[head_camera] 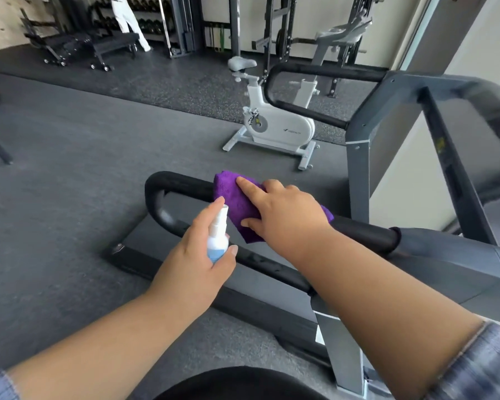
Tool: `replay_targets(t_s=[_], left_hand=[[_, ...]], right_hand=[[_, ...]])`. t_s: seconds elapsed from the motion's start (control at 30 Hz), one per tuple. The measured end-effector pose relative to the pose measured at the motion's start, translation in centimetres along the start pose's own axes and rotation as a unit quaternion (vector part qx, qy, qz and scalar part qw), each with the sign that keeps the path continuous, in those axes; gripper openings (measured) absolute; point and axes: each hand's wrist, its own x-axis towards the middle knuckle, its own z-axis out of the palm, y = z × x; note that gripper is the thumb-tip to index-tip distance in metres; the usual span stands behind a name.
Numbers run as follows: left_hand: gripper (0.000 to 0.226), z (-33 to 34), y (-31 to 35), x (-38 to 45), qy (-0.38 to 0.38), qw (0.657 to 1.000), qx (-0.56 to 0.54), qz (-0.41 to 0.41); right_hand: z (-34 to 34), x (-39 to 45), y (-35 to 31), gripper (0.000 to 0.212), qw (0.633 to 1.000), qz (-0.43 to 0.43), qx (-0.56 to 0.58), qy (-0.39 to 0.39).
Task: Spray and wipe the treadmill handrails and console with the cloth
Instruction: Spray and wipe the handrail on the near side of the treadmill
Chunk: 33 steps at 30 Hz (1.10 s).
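The near black treadmill handrail (pixel 182 189) loops across the middle of the view. A purple cloth (pixel 233 199) is draped over its top bar. My right hand (pixel 286 212) presses the cloth onto the rail, index finger straight and thumb curled round the cloth's near edge. My left hand (pixel 198 246) grips a small white spray bottle (pixel 217 238) with blue liquid, index finger on the nozzle, just left of the cloth. The far handrail (pixel 309 72) and grey treadmill frame (pixel 358 140) stand at the right. The console is out of view.
A white exercise bike (pixel 272 122) stands beyond the near rail on the dark gym floor. Benches (pixel 78 44), a dumbbell rack and a person in white are at the far back left. A squat rack (pixel 274 30) is behind the bike.
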Motion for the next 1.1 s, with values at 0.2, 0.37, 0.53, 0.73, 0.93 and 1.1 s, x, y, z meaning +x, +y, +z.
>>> replay_targets(t_s=[0.2, 0.37, 0.53, 0.73, 0.93, 1.1], left_hand=[[0.072, -1.9, -3.0, 0.2, 0.015, 0.999, -0.018, -0.033], [0.074, -5.1, -6.8, 0.2, 0.016, 0.998, -0.022, -0.051], [0.076, -9.3, -10.5, 2.1, -0.012, 0.999, -0.015, -0.046], [0.083, -12.1, -14.9, 5.8, -0.039, 0.998, -0.042, 0.012], [0.085, -13.0, -17.3, 8.2, -0.099, 0.992, -0.052, 0.056], [0.078, -14.6, -19.1, 9.2, -0.122, 0.987, -0.087, 0.057]], right_hand=[[-0.5, -1.6, 0.7, 0.074, 0.998, 0.053, -0.026, -0.006], [0.5, 3.0, -3.9, 0.076, 0.999, 0.031, -0.039, -0.006], [1.7, 10.1, -11.0, 0.077, 0.998, 0.045, -0.039, -0.01], [2.1, 16.3, -16.7, 0.063, 0.997, 0.01, -0.053, -0.048], [1.1, 12.7, -13.8, 0.076, 0.996, 0.086, 0.014, -0.034], [0.7, 9.1, -11.8, 0.08, 0.988, 0.154, 0.024, -0.02]])
